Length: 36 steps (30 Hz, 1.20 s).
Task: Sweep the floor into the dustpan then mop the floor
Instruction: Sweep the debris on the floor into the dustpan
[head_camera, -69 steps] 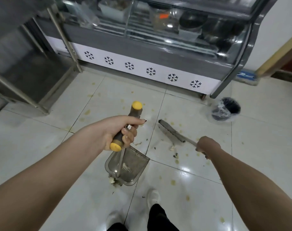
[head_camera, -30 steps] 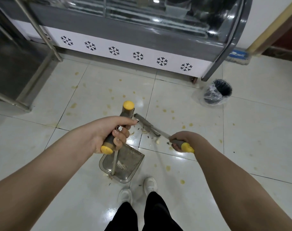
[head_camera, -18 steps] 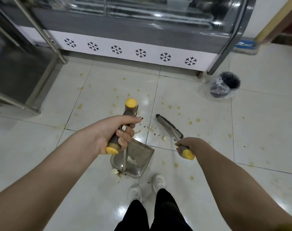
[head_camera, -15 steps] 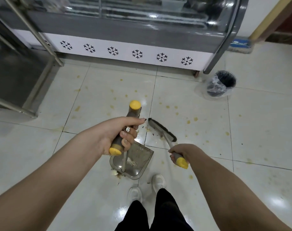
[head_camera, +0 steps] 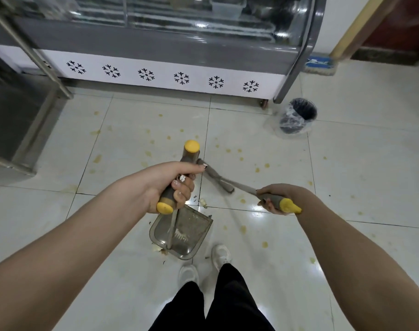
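Observation:
My left hand (head_camera: 166,185) grips the grey handle with yellow ends of a long-handled dustpan (head_camera: 183,232), whose clear grey pan stands on the white tile floor (head_camera: 347,182) just ahead of my shoes. My right hand (head_camera: 279,198) grips the grey and yellow handle of a broom. The broom head (head_camera: 215,176) lies on the floor just right of my left hand, above the pan's mouth. Small crumbs (head_camera: 202,201) lie between broom head and pan. Yellow stains dot the tiles.
A glass display fridge (head_camera: 170,75) with snowflake marks runs along the far side. A steel table frame (head_camera: 24,115) stands at the left. A small black bin lined with clear plastic (head_camera: 296,118) sits at the fridge's right corner. A mop head (head_camera: 319,65) lies beyond it.
The broom head has swept leftward toward the dustpan, ending close beside my left hand. My right hand moved right and up a little. The dustpan stayed in place.

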{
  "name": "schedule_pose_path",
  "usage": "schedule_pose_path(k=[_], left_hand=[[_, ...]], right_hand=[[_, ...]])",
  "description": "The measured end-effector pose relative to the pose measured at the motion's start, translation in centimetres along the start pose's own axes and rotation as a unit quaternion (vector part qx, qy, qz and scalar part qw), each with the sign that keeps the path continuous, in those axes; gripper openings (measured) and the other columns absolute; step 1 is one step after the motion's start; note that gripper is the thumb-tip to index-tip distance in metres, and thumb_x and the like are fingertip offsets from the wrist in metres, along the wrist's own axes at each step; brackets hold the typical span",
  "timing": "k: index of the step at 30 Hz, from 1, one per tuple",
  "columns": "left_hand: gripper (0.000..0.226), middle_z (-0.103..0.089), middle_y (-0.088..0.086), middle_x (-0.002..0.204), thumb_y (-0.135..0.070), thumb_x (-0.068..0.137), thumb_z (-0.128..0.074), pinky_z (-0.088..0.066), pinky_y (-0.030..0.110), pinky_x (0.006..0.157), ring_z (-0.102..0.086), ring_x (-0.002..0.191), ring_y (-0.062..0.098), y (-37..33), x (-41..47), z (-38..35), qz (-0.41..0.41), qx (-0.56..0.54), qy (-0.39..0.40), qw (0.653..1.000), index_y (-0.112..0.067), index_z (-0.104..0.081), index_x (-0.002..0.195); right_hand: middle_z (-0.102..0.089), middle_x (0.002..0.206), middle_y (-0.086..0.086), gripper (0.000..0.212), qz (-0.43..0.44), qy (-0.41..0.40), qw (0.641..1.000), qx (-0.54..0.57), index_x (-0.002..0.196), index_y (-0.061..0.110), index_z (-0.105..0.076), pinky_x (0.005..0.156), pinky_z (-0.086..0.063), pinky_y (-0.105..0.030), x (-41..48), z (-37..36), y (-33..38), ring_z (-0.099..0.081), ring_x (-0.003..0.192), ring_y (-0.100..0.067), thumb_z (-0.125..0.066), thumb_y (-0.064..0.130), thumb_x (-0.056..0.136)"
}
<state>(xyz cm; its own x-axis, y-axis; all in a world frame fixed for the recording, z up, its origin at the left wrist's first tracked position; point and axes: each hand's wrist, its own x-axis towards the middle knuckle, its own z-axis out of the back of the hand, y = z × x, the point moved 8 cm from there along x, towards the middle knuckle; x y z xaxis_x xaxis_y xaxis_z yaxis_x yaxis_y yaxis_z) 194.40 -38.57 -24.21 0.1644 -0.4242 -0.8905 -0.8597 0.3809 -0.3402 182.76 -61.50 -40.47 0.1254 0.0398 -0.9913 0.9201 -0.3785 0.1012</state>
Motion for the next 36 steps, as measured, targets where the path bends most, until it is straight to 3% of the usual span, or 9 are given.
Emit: schedule_pose_path(k=[4, 10, 14, 18, 24, 26, 28, 31, 36], left_hand=[[0.034, -0.032, -0.01, 0.038, -0.03, 0.086, -0.062, -0.024, 0.007, 0.026, -0.028, 0.024, 0.0, 0.5, -0.2, 0.6, 0.001, -0.005, 0.001, 1.0, -0.019, -0.041, 0.062], [0.033, -0.032, -0.01, 0.038, -0.03, 0.084, -0.064, -0.024, 0.008, 0.025, -0.028, 0.024, 0.0, 0.7, -0.8, 1.9, 0.007, -0.005, 0.0, 1.0, -0.019, -0.042, 0.062], [0.032, -0.032, -0.01, 0.038, -0.028, 0.08, -0.066, -0.025, 0.008, 0.026, -0.028, 0.024, 0.0, 1.6, -1.8, 2.5, 0.004, -0.006, 0.007, 1.0, -0.019, -0.042, 0.061], [0.03, -0.032, -0.01, 0.038, -0.026, 0.065, -0.07, -0.024, 0.007, 0.026, -0.028, 0.024, 0.0, 1.8, -3.4, 3.7, -0.013, -0.029, 0.016, 0.999, -0.019, -0.041, 0.061], [0.031, -0.032, -0.01, 0.039, -0.027, 0.066, -0.071, -0.025, 0.008, 0.026, -0.029, 0.024, 0.0, 3.1, -5.4, 6.9, -0.033, -0.053, 0.009, 0.998, -0.019, -0.041, 0.063], [0.031, -0.033, -0.01, 0.039, -0.028, 0.073, -0.069, -0.026, 0.008, 0.026, -0.03, 0.024, -0.001, 3.7, -5.7, 7.9, -0.034, -0.063, 0.004, 0.997, -0.019, -0.041, 0.063], [0.032, -0.033, -0.01, 0.039, -0.028, 0.08, -0.066, -0.026, 0.008, 0.026, -0.03, 0.025, -0.001, 4.1, -5.9, 8.9, -0.036, -0.077, -0.002, 0.996, -0.019, -0.042, 0.063], [0.032, -0.034, -0.01, 0.04, -0.028, 0.081, -0.066, -0.027, 0.009, 0.026, -0.031, 0.025, 0.0, 4.8, -6.1, 9.8, -0.032, -0.095, -0.007, 0.995, -0.018, -0.043, 0.062], [0.031, -0.035, -0.009, 0.039, -0.027, 0.078, -0.068, -0.027, 0.009, 0.026, -0.032, 0.024, 0.0, 5.6, -6.7, 11.1, -0.025, -0.099, 0.0, 0.995, -0.019, -0.043, 0.061]], right_hand=[[-0.044, 0.067, -0.007, 0.022, 0.037, -0.058, 0.997, 0.032, 0.078, 0.008, -0.046, 0.031, -0.043, -0.015, 1.7, -0.5, -1.2, -0.043, 0.022, -0.011, -0.052, 0.018, 0.097], [-0.049, 0.037, -0.008, 0.021, -0.03, -0.014, 0.999, 0.024, 0.083, 0.004, -0.047, 0.03, -0.042, -0.016, 4.3, -5.4, -5.2, -0.043, 0.021, -0.014, -0.05, 0.018, 0.098], [-0.052, 0.042, -0.007, 0.029, -0.046, 0.045, 0.998, 0.004, 0.082, 0.0, -0.051, 0.029, -0.042, -0.017, 3.7, -7.6, -5.4, -0.049, 0.025, -0.011, -0.052, 0.025, 0.096], [-0.053, 0.049, -0.008, 0.032, -0.02, 0.028, 0.999, -0.003, 0.081, 0.0, -0.051, 0.03, -0.043, -0.016, 1.9, -6.2, -3.1, -0.049, 0.027, -0.011, -0.052, 0.028, 0.096], [-0.048, 0.039, -0.008, 0.025, 0.006, -0.011, 0.999, 0.041, 0.078, 0.003, -0.047, 0.029, -0.041, -0.015, 3.6, -9.9, -5.0, -0.044, 0.022, -0.014, -0.048, 0.02, 0.098], [-0.047, 0.045, -0.009, 0.024, -0.01, -0.003, 0.998, 0.055, 0.079, 0.004, -0.046, 0.029, -0.04, -0.015, 4.7, -12.6, -6.7, -0.042, 0.021, -0.015, -0.047, 0.018, 0.098], [-0.048, 0.05, -0.01, 0.026, -0.031, 0.011, 0.999, 0.015, 0.077, 0.003, -0.047, 0.03, -0.041, -0.015, 5.6, -15.0, -8.2, -0.043, 0.022, -0.015, -0.047, 0.018, 0.098], [-0.049, 0.043, -0.007, 0.027, -0.056, 0.053, 0.997, -0.032, 0.08, -0.001, -0.049, 0.03, -0.042, -0.017, 5.0, -17.1, -8.5, -0.047, 0.025, -0.014, -0.049, 0.02, 0.097], [-0.051, 0.046, -0.004, 0.029, -0.048, 0.071, 0.994, -0.066, 0.085, -0.001, -0.051, 0.031, -0.043, -0.015, 1.9, -15.7, -3.3, -0.048, 0.027, -0.01, -0.051, 0.026, 0.095]])
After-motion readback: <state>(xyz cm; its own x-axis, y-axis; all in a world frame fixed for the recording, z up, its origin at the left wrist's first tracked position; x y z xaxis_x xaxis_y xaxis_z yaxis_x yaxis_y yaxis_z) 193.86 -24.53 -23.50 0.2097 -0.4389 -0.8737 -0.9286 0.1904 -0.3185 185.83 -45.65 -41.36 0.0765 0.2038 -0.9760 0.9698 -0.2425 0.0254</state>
